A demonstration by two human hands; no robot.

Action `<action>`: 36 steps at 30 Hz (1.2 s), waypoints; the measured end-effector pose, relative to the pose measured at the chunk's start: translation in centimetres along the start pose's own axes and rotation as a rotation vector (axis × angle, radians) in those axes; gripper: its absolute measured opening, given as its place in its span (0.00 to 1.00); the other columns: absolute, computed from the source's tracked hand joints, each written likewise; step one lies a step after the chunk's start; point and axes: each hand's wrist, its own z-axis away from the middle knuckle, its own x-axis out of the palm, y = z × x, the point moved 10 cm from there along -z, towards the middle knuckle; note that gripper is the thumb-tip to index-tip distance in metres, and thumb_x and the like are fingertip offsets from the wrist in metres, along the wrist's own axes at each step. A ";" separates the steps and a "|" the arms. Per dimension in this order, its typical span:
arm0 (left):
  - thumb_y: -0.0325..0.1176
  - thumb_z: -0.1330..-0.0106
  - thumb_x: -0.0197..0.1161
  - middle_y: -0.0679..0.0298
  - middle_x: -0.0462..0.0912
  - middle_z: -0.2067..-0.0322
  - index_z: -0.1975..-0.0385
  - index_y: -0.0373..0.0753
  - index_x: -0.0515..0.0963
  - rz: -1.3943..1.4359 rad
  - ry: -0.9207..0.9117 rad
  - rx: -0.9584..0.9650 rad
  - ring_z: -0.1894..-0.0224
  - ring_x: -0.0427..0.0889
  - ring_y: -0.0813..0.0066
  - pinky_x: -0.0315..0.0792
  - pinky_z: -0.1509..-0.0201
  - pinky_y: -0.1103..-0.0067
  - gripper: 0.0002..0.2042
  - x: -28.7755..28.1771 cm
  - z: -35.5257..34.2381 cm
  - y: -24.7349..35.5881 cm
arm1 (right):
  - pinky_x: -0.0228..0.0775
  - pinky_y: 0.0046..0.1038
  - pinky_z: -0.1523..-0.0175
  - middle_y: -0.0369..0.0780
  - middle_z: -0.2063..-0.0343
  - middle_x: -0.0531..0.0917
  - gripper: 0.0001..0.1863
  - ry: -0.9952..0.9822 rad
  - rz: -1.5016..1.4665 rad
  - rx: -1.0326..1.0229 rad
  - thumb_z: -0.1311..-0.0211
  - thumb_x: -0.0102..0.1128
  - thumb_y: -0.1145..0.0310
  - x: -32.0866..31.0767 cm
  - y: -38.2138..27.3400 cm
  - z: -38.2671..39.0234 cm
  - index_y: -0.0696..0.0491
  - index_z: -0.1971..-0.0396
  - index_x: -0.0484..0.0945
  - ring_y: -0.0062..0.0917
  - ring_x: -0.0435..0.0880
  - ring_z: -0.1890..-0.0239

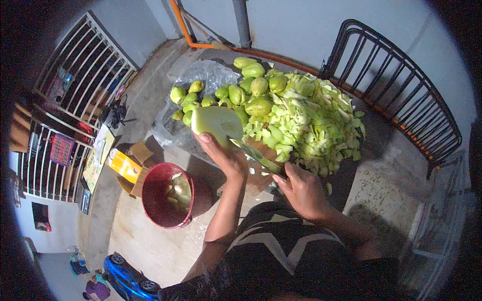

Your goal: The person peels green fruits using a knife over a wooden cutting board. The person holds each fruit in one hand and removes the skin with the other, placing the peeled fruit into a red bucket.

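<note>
My left hand (pixel 222 155) holds up a pale, peeled piece of green fruit (pixel 210 122) with a hollow in its cut face, over the work surface. My right hand (pixel 300 189) grips a knife (pixel 260 159) whose blade reaches to the right side of that piece. Behind them lie several whole green pear-shaped fruits (pixel 236 94) beside a clear plastic bag (pixel 166 134) and a large heap of pale green peelings (pixel 314 120). A wooden board (pixel 258 181) shows under the peelings and my hands.
A red bucket (pixel 155 203) with pale pieces in liquid stands left, near a torn yellow carton (pixel 125 166). Beyond are white railings (pixel 83 60), a blue toy car (pixel 125 276) and a broom (pixel 219 44). A black metal frame (pixel 391 85) leans on the right wall.
</note>
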 end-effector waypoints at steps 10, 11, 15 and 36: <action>0.61 0.34 0.37 0.59 0.60 0.41 0.36 0.43 0.51 0.023 -0.017 -0.023 0.39 0.61 0.65 0.57 0.37 0.67 0.34 -1.2 0.0 -0.4 | 0.68 0.39 0.70 0.50 0.76 0.75 0.14 0.081 -0.071 -0.087 0.46 0.61 0.72 -0.4 -1.7 -0.4 0.62 0.65 0.68 0.46 0.78 0.72; 0.61 0.34 0.37 0.59 0.60 0.40 0.36 0.43 0.51 0.044 -0.055 0.011 0.39 0.61 0.65 0.57 0.37 0.67 0.34 -0.4 -0.2 0.3 | 0.68 0.39 0.70 0.50 0.76 0.75 0.14 0.095 -0.083 -0.102 0.47 0.61 0.72 -0.5 -1.9 -0.5 0.62 0.65 0.68 0.46 0.78 0.72; 0.63 0.41 0.49 0.55 0.64 0.44 0.38 0.38 0.52 0.032 0.004 0.068 0.44 0.66 0.64 0.60 0.40 0.68 0.40 -1.1 -0.9 0.9 | 0.68 0.40 0.70 0.50 0.76 0.76 0.15 0.071 -0.075 -0.061 0.46 0.61 0.72 -0.4 -2.3 -0.9 0.63 0.63 0.68 0.46 0.78 0.72; 0.58 0.36 0.48 0.59 0.65 0.45 0.39 0.43 0.56 0.053 -0.004 0.073 0.43 0.64 0.64 0.58 0.39 0.66 0.32 -2.7 -1.7 -0.5 | 0.67 0.39 0.74 0.50 0.83 0.75 0.12 -0.103 -0.204 0.120 0.40 0.56 0.64 0.4 -1.3 -2.9 0.59 0.67 0.70 0.45 0.78 0.77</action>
